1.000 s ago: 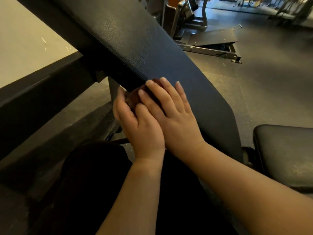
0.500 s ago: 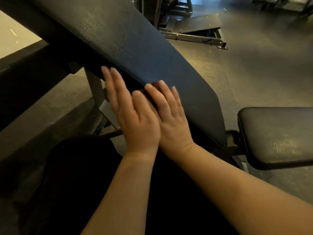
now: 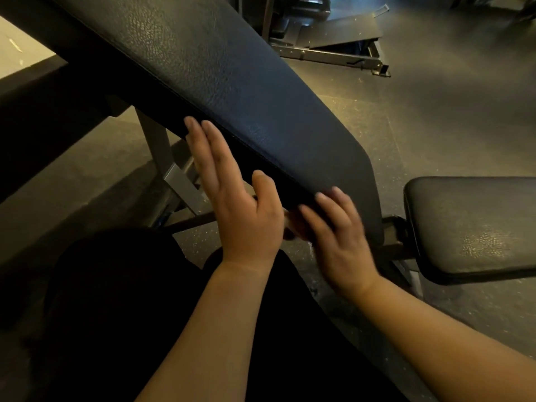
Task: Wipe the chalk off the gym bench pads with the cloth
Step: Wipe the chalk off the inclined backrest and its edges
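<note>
1. Along the near edge of the back pad [image 3: 246,91], the left hand [image 3: 235,210] lies flat, with open floor [image 3: 435,126] beyond.
2. At the pad's lower end, short of the seat pad [image 3: 470,227], the blurred right hand [image 3: 339,239] covers the edge. The cloth is hidden, and I cannot tell the grip.
3. The hands touched earlier; now they are apart.

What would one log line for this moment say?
inclined black textured bench pad | left hand: flat against pad's side edge | right hand: blurred, on lower edge | cloth: unclear

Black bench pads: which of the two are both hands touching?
The long, tilted black back pad: left hand and right hand rest on its lower edge. The short flat seat pad sits untouched.
</note>
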`<state>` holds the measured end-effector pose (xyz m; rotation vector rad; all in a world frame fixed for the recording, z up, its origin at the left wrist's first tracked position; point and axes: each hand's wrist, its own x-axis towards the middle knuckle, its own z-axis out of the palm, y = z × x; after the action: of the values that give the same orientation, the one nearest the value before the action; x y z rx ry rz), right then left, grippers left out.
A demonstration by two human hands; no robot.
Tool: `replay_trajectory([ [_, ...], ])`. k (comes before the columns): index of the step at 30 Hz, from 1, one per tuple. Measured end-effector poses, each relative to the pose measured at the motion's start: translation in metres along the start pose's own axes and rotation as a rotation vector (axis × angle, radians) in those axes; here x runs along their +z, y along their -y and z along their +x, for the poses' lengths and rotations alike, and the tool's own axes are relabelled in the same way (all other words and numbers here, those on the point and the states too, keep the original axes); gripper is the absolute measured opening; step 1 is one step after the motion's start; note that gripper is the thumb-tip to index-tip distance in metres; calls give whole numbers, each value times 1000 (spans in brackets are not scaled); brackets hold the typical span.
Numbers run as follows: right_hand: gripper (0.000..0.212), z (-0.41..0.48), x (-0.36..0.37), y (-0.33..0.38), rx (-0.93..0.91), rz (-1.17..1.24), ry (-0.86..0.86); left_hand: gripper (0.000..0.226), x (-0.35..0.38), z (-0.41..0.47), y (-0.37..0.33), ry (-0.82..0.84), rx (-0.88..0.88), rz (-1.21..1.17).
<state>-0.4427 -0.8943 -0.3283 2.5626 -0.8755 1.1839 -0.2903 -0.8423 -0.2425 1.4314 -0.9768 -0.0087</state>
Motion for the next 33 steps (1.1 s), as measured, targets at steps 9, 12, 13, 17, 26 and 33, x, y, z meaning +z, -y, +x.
replay_trajectory([
  [9, 57, -25, -17, -28, -21, 34, 103, 76, 1, -2, 0, -6, -9, -15],
  [12, 67, -35, -27, -36, 48, 45, 163, 73, -1, -4, -5, -41, -23, -10],
  [13, 74, -24, -24, -28, 47, 41, 156, 70, -2, -5, -4, -60, -23, -20],
  [17, 70, 59, 0, 34, -110, 28, 71, 60, -9, -5, -4, -140, -69, -39],
  [26, 80, 95, -7, 46, -190, 41, 107, 49, -28, 13, -16, -281, -271, -122],
  [33, 71, 125, -4, 70, -111, 157, 116, 42, -23, 3, -15, -223, -183, -34],
])
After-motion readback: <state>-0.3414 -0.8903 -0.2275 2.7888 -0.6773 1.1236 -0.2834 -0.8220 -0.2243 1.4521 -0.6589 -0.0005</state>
